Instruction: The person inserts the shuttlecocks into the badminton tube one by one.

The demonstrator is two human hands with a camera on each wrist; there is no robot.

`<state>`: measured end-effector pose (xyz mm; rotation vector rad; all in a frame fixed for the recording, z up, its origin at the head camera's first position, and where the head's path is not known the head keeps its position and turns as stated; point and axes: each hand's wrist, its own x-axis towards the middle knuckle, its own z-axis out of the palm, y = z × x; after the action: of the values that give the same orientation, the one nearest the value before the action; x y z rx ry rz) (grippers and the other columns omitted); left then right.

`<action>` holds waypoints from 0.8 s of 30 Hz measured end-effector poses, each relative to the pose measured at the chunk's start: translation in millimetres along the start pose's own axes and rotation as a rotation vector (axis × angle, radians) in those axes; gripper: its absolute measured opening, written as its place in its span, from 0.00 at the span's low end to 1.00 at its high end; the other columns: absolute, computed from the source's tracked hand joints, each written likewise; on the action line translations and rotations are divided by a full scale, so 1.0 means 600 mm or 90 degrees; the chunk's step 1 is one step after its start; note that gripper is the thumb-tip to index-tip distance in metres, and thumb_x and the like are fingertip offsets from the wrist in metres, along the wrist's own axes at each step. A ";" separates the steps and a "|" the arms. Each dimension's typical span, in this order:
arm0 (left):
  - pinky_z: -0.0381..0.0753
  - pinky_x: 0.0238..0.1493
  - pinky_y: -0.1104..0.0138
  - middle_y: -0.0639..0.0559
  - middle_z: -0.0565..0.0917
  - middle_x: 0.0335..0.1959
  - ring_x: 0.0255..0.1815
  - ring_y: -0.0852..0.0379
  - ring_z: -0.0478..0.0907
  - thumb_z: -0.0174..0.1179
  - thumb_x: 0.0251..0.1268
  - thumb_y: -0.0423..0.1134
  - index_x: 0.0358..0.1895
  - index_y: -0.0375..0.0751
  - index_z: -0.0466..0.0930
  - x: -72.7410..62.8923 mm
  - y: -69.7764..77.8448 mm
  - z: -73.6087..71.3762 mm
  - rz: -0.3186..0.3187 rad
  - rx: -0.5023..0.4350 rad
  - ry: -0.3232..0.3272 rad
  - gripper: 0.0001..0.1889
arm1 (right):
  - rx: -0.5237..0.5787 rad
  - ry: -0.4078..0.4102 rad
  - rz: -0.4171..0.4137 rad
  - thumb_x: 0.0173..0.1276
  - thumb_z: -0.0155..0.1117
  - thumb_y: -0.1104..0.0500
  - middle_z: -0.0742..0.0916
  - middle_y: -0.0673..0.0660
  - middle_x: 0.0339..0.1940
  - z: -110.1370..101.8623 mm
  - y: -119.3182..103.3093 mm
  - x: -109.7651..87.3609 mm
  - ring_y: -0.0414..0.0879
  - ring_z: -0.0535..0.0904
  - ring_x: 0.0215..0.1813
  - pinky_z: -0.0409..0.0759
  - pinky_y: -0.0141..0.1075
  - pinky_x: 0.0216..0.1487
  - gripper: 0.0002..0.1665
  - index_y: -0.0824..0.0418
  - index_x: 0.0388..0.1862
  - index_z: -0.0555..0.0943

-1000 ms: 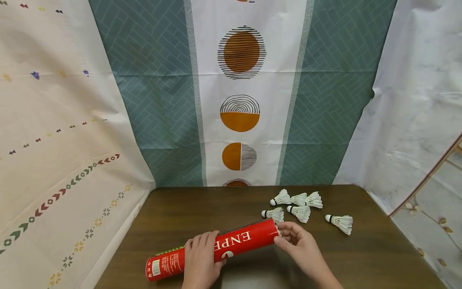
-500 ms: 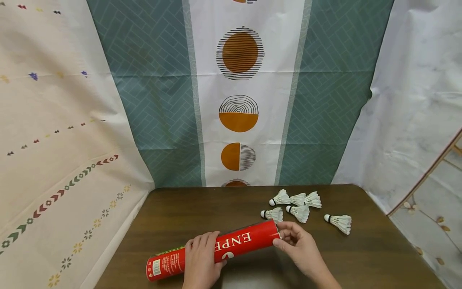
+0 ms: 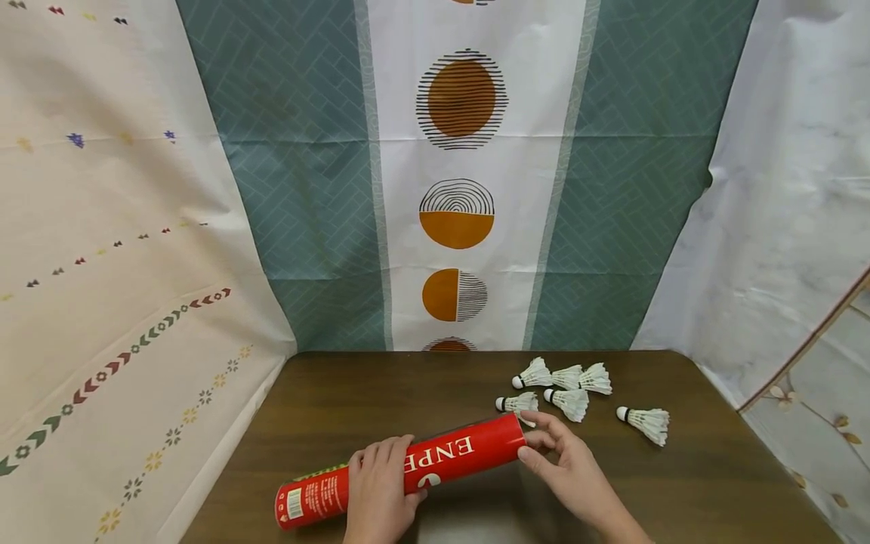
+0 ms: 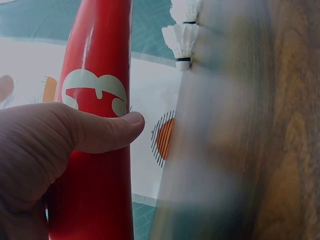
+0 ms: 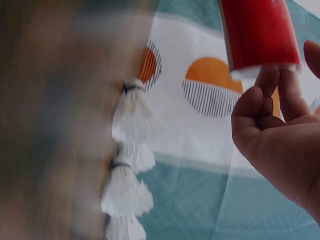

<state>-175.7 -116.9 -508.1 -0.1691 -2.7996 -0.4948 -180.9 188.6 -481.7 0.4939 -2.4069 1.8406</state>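
Fingers of the left hand (image 3: 382,483) wrapped over the middle of a red tube (image 3: 469,449), thumb (image 4: 112,131) lying across the near side; firm hold, no gap seen. Right hand (image 3: 572,472) at the tube's right end: thumb at the near edge of the rim, index finger lifted and bent over the far side, two fingers reaching up to the mouth in the right wrist view, others curled toward the palm. Tips hidden there; cannot tell whether they have hold of anything.

Tube lies slantwise over the near part of a dark wooden bench (image 3: 381,397), barcode (image 3: 294,503) end nearer the person, white lettering (image 3: 439,452) upside down in the head view. Contact with bench uncertain.

Six white feathered shuttlecocks (image 3: 568,405) on their sides beyond and right of the tube. Three in a far row, close together; two nearer, one partly hidden behind the right index finger; one apart, farther right. Visible corks point leftward.

Backdrop: teal-and-white cloth (image 3: 313,227) with orange discs; cream patterned cloth (image 3: 129,249) at left; pale marbled cloth (image 3: 775,196) at right.
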 end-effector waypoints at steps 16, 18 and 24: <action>0.74 0.65 0.36 0.49 0.87 0.57 0.60 0.44 0.80 0.91 0.34 0.51 0.65 0.49 0.79 0.007 -0.005 0.004 0.001 0.005 -0.001 0.47 | -0.270 0.281 0.219 0.85 0.56 0.42 0.90 0.62 0.56 -0.263 0.086 0.010 0.16 0.74 0.39 0.78 0.22 0.38 0.35 0.67 0.74 0.74; 0.73 0.65 0.35 0.49 0.87 0.57 0.60 0.44 0.80 0.91 0.34 0.51 0.65 0.49 0.79 0.007 -0.005 0.004 0.000 0.001 0.001 0.47 | -0.305 0.291 0.252 0.84 0.56 0.41 0.86 0.71 0.63 -0.282 0.101 0.009 0.17 0.72 0.39 0.76 0.22 0.37 0.36 0.68 0.74 0.74; 0.73 0.65 0.35 0.49 0.87 0.57 0.60 0.43 0.80 0.91 0.34 0.50 0.65 0.49 0.79 0.008 -0.005 0.005 0.001 -0.004 -0.002 0.47 | -0.392 0.315 0.275 0.81 0.62 0.47 0.88 0.72 0.58 -0.304 0.139 0.006 0.55 0.87 0.49 0.76 0.33 0.42 0.31 0.72 0.68 0.77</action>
<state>-181.6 -118.6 -510.3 -0.1740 -2.8005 -0.5027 -234.1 380.6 -507.2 -0.4983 -2.6216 1.0158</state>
